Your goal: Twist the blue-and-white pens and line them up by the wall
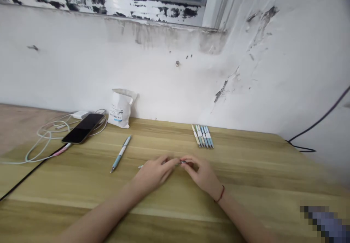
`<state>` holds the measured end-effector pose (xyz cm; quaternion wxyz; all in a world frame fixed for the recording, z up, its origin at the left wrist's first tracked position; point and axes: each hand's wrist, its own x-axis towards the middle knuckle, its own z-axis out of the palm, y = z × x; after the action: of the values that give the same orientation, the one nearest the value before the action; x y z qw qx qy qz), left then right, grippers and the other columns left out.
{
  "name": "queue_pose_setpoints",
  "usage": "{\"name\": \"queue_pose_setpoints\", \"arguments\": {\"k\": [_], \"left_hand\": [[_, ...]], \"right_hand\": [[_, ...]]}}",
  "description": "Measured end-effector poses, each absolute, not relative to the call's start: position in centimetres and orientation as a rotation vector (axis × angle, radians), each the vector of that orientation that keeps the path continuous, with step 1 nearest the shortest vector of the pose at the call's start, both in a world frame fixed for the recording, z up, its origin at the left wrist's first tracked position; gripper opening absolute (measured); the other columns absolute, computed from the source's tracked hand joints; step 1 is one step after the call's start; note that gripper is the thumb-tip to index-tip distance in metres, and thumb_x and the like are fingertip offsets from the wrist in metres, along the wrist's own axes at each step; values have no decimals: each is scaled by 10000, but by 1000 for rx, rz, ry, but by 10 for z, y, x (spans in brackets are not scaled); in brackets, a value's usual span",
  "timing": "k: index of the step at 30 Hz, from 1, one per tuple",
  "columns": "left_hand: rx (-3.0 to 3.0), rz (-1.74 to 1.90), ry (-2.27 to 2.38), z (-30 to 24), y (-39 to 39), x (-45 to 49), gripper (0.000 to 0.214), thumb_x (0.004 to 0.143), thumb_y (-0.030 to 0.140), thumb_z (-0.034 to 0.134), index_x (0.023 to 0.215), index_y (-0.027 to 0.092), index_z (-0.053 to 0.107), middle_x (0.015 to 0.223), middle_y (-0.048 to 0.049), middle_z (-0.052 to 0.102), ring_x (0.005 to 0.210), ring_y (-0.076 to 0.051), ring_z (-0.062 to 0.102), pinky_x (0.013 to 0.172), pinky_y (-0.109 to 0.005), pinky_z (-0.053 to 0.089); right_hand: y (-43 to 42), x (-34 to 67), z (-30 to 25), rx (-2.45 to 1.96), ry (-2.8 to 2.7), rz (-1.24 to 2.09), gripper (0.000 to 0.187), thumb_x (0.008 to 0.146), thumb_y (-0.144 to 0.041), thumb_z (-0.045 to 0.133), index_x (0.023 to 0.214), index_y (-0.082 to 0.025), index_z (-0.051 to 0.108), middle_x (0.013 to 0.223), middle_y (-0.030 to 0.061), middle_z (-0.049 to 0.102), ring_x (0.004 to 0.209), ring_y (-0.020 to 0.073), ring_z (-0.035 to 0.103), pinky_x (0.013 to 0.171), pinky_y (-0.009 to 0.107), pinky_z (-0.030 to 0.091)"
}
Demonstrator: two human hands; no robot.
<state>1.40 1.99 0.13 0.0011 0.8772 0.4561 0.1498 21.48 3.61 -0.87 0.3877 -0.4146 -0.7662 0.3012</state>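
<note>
Over the middle of the table, both of my hands are closed on one pen [140,167], which lies nearly level. My left hand [154,172] wraps its barrel and hides most of it; a light-coloured end shows past the hand's left side. At the other end, my right hand [203,175] pinches the silvery metal tip between thumb and fingers. Whether the tip is screwed on or apart cannot be made out. To the left lies a single blue-and-white pen [120,153], slanted on the wood. Beyond my right hand, several pens [202,136] in blue, green and cream lie side by side.
A wooden table [175,206] meets a stained white wall. At the back left stands a white packet [119,109]. Beside it, a black phone [83,128] rests on tangled white cables [41,144]. A black cable [322,119] hangs at the right, and a pixelated patch covers the lower right corner.
</note>
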Motion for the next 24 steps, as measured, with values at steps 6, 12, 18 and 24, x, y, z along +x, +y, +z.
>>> {"name": "queue_pose_setpoints", "arguments": {"k": [6,12,18,24], "left_hand": [[2756,446,1401,2,19,14,404,910,242,363,1294,361,398,970,-31,562,710,-128,592,612,-199,457],[2741,349,1415,4,19,13,452,868,185,385,1291,339,405,979,-43,551,713,-148,583,606,-225,467],[2707,355,1446,3,21,11,430,864,167,373,1268,304,424,1019,-48,555,758,-161,590,651,-247,476],[2684,398,1422,1,21,13,429,885,179,346,1293,305,385,1052,-49,563,802,-163,602,665,-250,480]], "right_hand": [[37,215,-10,-1069,-1941,785,149,839,-311,540,912,-208,619,866,38,680,750,158,624,689,283,518],[35,216,-11,-1077,-1961,790,174,851,-334,516,928,-210,611,838,36,670,732,158,610,666,282,508],[41,221,-9,-1113,-1903,684,194,879,-321,447,911,-193,588,796,36,628,672,149,565,611,277,478],[39,219,-5,-1098,-2029,648,199,872,-304,472,950,-207,628,781,29,639,658,147,556,605,275,463]]}}
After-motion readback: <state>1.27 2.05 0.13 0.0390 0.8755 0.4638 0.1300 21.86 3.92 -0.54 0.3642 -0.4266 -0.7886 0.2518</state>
